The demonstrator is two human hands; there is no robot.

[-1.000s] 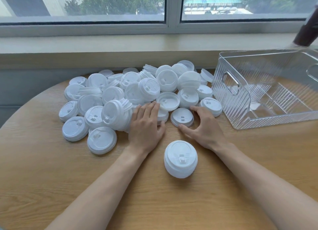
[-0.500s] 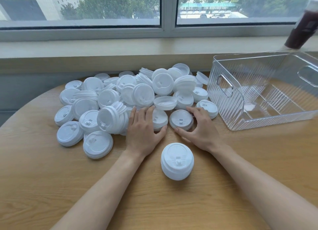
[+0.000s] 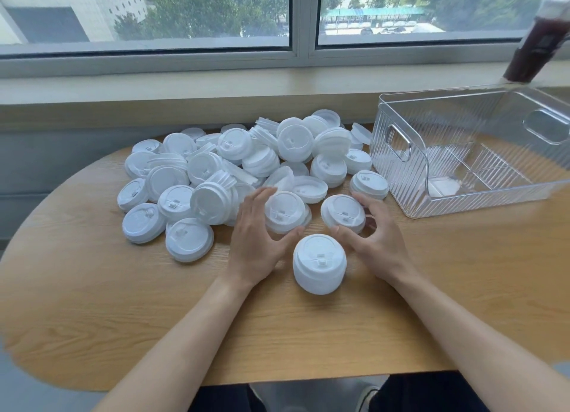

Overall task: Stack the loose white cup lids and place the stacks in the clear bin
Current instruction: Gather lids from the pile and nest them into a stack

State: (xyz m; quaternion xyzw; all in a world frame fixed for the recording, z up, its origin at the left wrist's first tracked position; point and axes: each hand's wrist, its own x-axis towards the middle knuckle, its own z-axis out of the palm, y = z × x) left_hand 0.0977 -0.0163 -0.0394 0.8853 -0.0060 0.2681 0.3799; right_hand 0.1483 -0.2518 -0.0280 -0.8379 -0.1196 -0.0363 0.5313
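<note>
- The dark bottle [image 3: 538, 41] on the windowsill [image 3: 185, 87] is blurred and cut by the right edge of the view; its label cannot be read.
- The clear bin [image 3: 398, 171] runs out of view on the right, so its far side wall is only partly seen; ribbed walls, a handle slot and dividers on the floor show through.
- Many lids in the pile of loose white cup lids [image 3: 234, 165] overlap, some tilted on edge, so their number and which are already nested cannot be told.
- The left hand [image 3: 256, 242] holds a white lid [image 3: 285, 211] at the near edge of the pile, fingers curved round its left side and thumb under its near rim; whether more lids sit beneath it is hidden.
- The right hand [image 3: 379, 245] holds another lid [image 3: 343, 209], thumb at the near rim and fingers curled round the far right side, where they are partly hidden by the lid.
- A short stack of lids [image 3: 319, 263] stands upright on the worktop [image 3: 92, 303] between the two wrists, just in front of both held lids, touched by neither hand as far as can be seen.
- The pile lies left of the bin, its nearest lid just beside the bin's left wall.
- Beyond the window [image 3: 154, 10] trees and buildings show.
- Below the worktop edge dark clothing shows.
</note>
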